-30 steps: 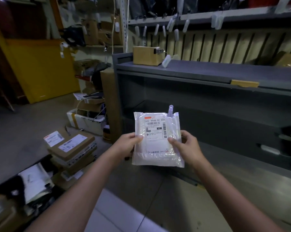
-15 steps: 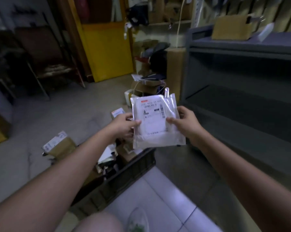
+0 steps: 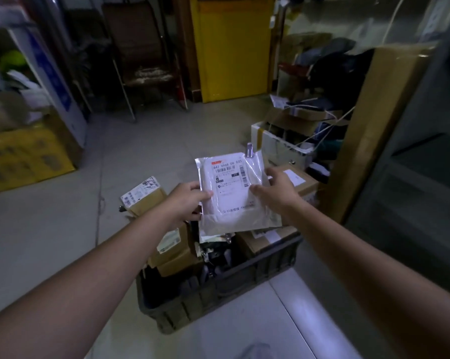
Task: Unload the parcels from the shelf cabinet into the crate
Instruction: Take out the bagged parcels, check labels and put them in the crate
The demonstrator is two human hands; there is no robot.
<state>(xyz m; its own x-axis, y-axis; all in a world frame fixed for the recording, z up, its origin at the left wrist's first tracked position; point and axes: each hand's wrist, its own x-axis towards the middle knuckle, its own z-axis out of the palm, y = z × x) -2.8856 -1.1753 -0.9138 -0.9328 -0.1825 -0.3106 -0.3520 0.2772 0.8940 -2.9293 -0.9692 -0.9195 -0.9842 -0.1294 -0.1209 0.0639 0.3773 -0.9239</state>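
Note:
A white plastic parcel (image 3: 230, 189) with a printed shipping label hangs flat above the dark crate (image 3: 218, 288) on the floor. My left hand (image 3: 186, 200) pinches its left edge, thumb on top. My right hand (image 3: 277, 190) pinches the right edge. The crate holds several cardboard boxes (image 3: 174, 251), and more boxes are stacked at its far side. The grey shelf cabinet (image 3: 415, 182) stands at the right edge of the view, its lower bay dark.
A tall cardboard panel (image 3: 379, 120) leans by the cabinet's left side. An open white box (image 3: 278, 143) with cables sits behind the crate. A yellow door (image 3: 233, 47) is at the back, and yellow cartons (image 3: 24, 159) lie at the left.
My view swung left from the shelf cabinet to the floor. Both hands carried the white parcel away from the shelf and now hold it over the crate.

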